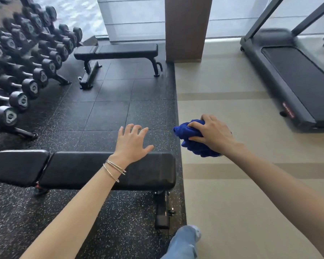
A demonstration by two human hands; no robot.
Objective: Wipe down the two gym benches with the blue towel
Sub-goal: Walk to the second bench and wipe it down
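A black padded bench (144, 172) lies crosswise just in front of me on the rubber floor. A second black bench (120, 50) stands farther back near the windows. My right hand (211, 132) grips a bunched blue towel (193, 144) in the air, to the right of the near bench's end and above the beige floor. My left hand (132, 142) hovers with fingers spread over the far edge of the near bench; I cannot tell whether it touches the pad. Thin bracelets circle that wrist.
A rack of black dumbbells (24, 71) fills the left side. A treadmill (295, 79) stands at the right on the beige floor. A brown pillar (187, 28) rises behind the far bench. My jeans-clad leg (183, 243) shows at the bottom.
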